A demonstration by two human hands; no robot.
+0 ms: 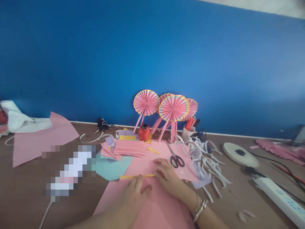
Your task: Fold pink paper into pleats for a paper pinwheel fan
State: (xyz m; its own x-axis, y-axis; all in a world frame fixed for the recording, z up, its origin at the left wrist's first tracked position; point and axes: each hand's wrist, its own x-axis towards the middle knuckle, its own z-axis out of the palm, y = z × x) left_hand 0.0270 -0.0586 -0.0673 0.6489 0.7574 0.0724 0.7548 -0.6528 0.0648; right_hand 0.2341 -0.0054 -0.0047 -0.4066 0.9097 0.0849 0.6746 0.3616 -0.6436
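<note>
A large pink paper sheet lies flat on the brown table in front of me. Along its far edge runs a thin yellow strip. My left hand presses flat on the pink sheet just below the strip. My right hand rests on the sheet at the strip's right end, fingertips touching it; a bracelet is on that wrist. Black-handled scissors lie just beyond my right hand.
Several pink pleated paper fans lean on the blue wall. An orange ribbon spool, a folded pink stack, curled white paper strips, a white power strip and a round white base lie around.
</note>
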